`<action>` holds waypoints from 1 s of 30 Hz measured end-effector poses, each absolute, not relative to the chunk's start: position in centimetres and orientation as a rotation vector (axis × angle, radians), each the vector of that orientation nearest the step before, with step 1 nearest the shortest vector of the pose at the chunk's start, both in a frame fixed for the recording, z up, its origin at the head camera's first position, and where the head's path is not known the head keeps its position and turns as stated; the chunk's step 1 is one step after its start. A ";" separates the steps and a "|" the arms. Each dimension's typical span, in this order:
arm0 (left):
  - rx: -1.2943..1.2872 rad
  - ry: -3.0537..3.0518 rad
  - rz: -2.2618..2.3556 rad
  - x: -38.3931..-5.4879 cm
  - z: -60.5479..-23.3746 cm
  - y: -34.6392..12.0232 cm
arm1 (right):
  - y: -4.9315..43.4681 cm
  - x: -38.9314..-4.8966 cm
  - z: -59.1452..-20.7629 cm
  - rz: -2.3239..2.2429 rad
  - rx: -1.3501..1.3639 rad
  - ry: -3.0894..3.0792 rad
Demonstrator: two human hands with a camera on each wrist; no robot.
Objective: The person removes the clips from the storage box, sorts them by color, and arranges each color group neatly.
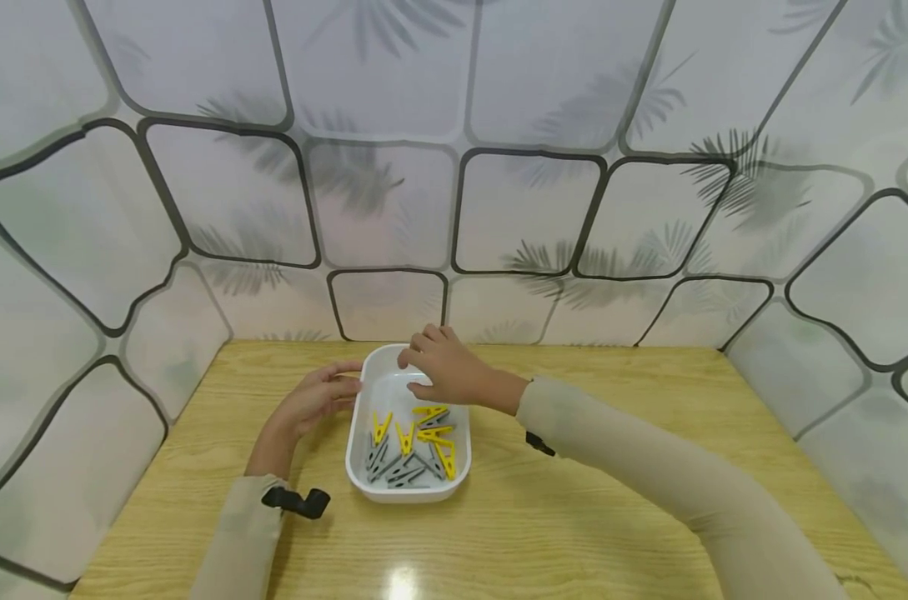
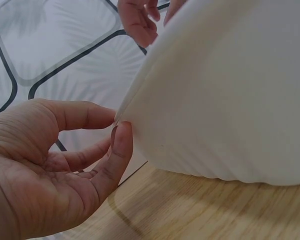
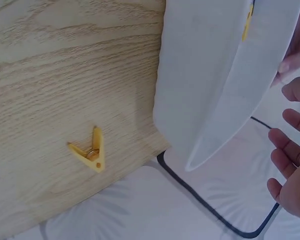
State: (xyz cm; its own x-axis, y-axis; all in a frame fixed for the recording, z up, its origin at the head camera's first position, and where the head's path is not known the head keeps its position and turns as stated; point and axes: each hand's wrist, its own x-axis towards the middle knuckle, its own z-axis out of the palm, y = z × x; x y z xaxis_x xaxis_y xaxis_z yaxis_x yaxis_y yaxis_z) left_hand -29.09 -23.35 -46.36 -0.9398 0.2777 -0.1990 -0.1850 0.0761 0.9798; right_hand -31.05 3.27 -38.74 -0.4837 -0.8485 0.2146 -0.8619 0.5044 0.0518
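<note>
A white plastic tub (image 1: 404, 495) stands on the wooden table, with yellow clothespins (image 1: 405, 442) and grey clothespins (image 1: 404, 477) lying loose in its near half. My left hand (image 1: 318, 400) is at the tub's left side, pinching the rim between thumb and finger in the left wrist view. Over the far right part of the tub hovers my right hand (image 1: 448, 367), fingers loosely bent and nothing in them. In the right wrist view, one yellow clothespin (image 3: 92, 152) lies on the table outside the tub; in the head view my right hand or forearm hides it.
The wooden table (image 1: 589, 525) extends to both sides of the tub. Behind it rises a patterned cloth backdrop (image 1: 529, 217), which also closes off the left and right sides. Dark wrist-camera straps (image 1: 296, 502) sit on the long sleeves.
</note>
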 end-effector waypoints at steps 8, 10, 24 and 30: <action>0.119 2.016 1.930 -29.1 -46.3 -23.4 | 1.2 -30.5 -39.1 -0.196 1.584 -2.543; 0.120 2.015 1.929 -29.1 -46.3 -23.5 | 0.8 -30.4 -39.4 -0.263 1.601 -2.533; 0.119 2.001 1.928 -29.1 -46.6 -23.5 | -1.2 -29.7 -40.9 -0.586 1.656 -2.550; 0.126 2.009 1.929 -29.1 -46.5 -23.6 | -1.8 -29.6 -41.2 -0.633 1.657 -2.548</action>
State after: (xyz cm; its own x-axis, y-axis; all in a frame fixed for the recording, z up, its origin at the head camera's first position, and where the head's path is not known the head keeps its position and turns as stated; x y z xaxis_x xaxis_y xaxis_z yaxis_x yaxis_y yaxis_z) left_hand -29.08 -23.61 -46.53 -0.9342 0.3028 -0.1887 -0.1763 0.0678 0.9820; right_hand -29.59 -1.84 -41.18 -0.4301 -0.8831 -0.1874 -0.8682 0.3476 0.3542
